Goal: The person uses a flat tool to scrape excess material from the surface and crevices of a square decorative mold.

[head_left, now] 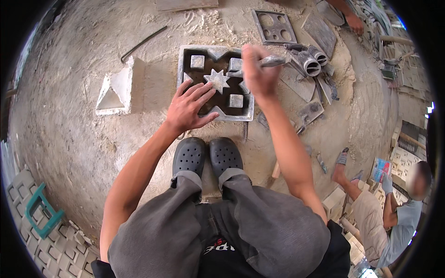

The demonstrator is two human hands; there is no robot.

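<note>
A grey metal mould frame (216, 48) lies on the dusty floor before my feet. Inside stand a star-shaped core (217, 79) and several square blocks, with dark gaps around them. My left hand (187, 109) rests over the mould's near left part, fingers spread, fingertips at the star. Above the right side of the mould, my right hand (260, 76) is blurred but closed around a grey hand tool (272, 60). A rounded end of the tool sticks out to the right of the fist and a thin part to the left; its exact kind is unclear.
A hollow pale block (115, 90) stands left of the mould, near a bent metal rod (143, 44). Plates, a holed frame (274, 27) and pipe pieces (309, 63) lie to the right. A person (394, 213) sits at lower right; another's hand (356, 24) shows at upper right.
</note>
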